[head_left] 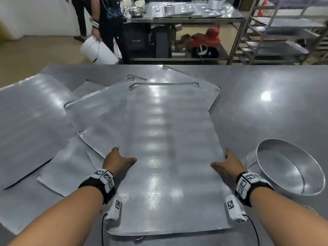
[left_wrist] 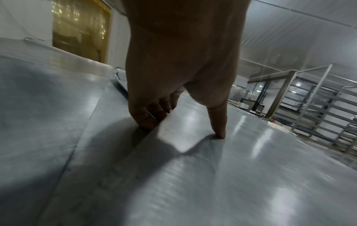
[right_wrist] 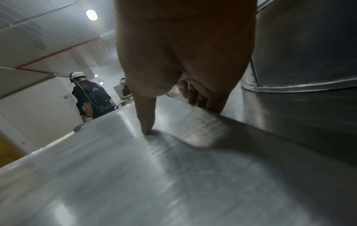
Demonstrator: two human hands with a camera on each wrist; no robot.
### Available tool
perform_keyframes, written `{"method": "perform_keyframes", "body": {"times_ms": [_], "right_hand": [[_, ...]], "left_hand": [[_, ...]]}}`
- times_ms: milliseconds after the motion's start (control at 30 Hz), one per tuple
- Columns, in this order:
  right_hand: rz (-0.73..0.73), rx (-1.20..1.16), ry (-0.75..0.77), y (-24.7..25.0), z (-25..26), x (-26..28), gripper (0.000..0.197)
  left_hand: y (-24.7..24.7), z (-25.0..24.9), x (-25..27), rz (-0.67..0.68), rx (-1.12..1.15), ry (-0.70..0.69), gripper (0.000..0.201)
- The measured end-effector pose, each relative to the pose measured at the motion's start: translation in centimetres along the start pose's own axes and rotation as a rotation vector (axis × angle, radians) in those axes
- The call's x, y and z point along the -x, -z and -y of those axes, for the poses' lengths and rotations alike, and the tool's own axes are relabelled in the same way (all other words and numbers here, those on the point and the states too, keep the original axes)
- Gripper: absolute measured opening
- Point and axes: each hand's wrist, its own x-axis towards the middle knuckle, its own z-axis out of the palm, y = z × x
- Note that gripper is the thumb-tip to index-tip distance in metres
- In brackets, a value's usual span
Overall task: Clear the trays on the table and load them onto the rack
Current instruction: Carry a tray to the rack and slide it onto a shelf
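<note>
A long flat metal tray (head_left: 166, 148) lies on top of several other overlapping trays (head_left: 95, 107) on the steel table (head_left: 266, 121). My left hand (head_left: 118, 160) grips its left edge, thumb pressed on top and fingers curled under the rim (left_wrist: 152, 116). My right hand (head_left: 228, 163) grips the right edge the same way, its thumb (right_wrist: 146, 120) on the tray's surface (right_wrist: 173, 175) and its fingers hooked over the side. The tray rack (head_left: 287, 31) stands at the far right, with trays on some of its shelves.
A round metal pan (head_left: 291, 167) sits just right of my right hand, close against it (right_wrist: 301, 61). More trays (head_left: 26, 125) spread over the table's left side. Beyond the table a person holds a white bucket (head_left: 97, 50), and a second steel table (head_left: 177, 16) carries pans.
</note>
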Motion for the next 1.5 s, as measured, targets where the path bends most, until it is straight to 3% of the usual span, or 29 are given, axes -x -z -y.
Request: {"method": "perform_keyframes", "body": {"times_ms": [100, 233, 367, 633, 733, 967, 1100, 1333, 1400, 1500], "right_hand": [[0.081, -0.162, -0.009, 0.2, -0.9, -0.9, 0.058], [0.154, -0.443, -0.062, 0.4, -0.2, -1.0, 0.062], [0.168, -0.627, -0.103, 0.5, 0.0, -1.5, 0.067], [0.182, -0.679, -0.066, 1.0, 0.9, -2.5, 0.072], [0.154, -0.686, -0.023, 1.0, 2.6, -2.7, 0.070], [0.074, -0.745, 0.007, 0.1, 7.4, -5.3, 0.072], [-0.027, -0.788, -0.018, -2.1, 9.7, -7.0, 0.073], [-0.215, -0.609, -0.124, -6.8, 12.0, -9.8, 0.067], [-0.249, -0.563, -0.174, -7.8, 12.0, -10.3, 0.068], [-0.272, -0.524, -0.220, -8.7, 12.2, -10.7, 0.067]], "left_hand": [[0.0, 1.2, -0.9, 0.038, 0.094, -0.007, 0.082], [-0.6, 0.6, 0.0, 0.054, 0.278, 0.017, 0.070], [-1.0, 0.2, 0.1, 0.034, 0.349, 0.018, 0.092], [0.8, 0.1, 0.0, -0.006, 0.365, 0.024, 0.087], [2.2, -0.8, -0.7, -0.007, 0.356, -0.019, 0.098], [7.3, -5.5, -7.8, 0.033, 0.292, -0.087, 0.103], [9.8, -7.3, -14.9, 0.068, 0.197, -0.134, 0.127], [10.9, -12.2, -22.6, 0.117, 0.032, -0.348, 0.056], [10.5, -12.9, -24.6, 0.137, 0.004, -0.377, 0.053], [9.9, -13.8, -26.7, 0.152, -0.095, -0.407, 0.064]]}}
